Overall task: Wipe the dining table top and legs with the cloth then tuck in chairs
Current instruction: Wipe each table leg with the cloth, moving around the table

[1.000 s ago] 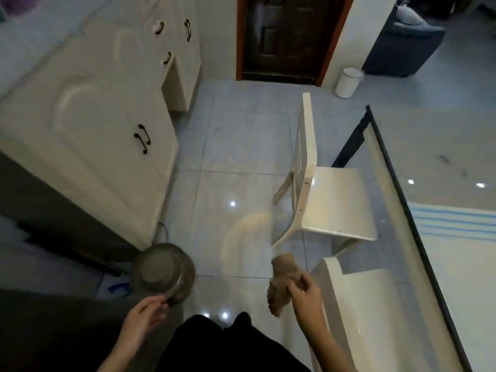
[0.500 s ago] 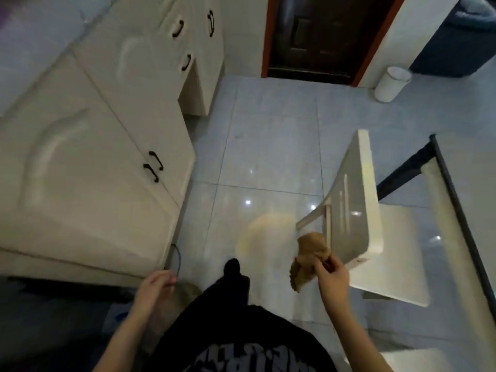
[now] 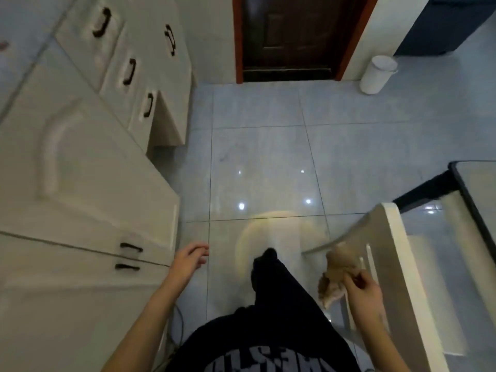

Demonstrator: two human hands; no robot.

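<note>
– Starting with containers: spotted one white cylindrical bin [image 3: 377, 76], standing on glossy pale grey floor tiles [image 3: 263, 157] beside the frame of a dark brown panelled door [image 3: 290, 36], at the far end of the room.

– Holding anything?

– Cannot tell; hidden from this angle. Also noted tall cream cabinets with black handles [image 3: 88, 183] along the left, with every door and drawer closed, so nothing to see inside either.

– And the thing for wiping?

– Found a crumpled tan cloth [image 3: 339, 269], pinched in the right hand [image 3: 362, 289] with fingers and thumb curled round the middle of the bundle.

– Sitting where against that hand?

– Bunched just left of the fingers, rising above them and drooping below. Held up off the floor, low on the right of the view.

– Close to any furniture?

– Hanging right in front of the slatted back of a glossy cream chair [image 3: 394, 251]. Touching it or not: cannot say, too blurred.

– And the bench?

– Seen only as a corner: a glass-topped bench with a black rim [image 3: 465, 194], out at the right edge on a black leg, beyond the chair back and apart from the cloth.

– Other hand?

– Left hand [image 3: 189, 260] gripping nothing, with fingers loose and slightly spread. Hovering over the tiles just beside the lower cabinet doors, well apart from the cloth, with a dark-trousered leg between the two hands.
</note>
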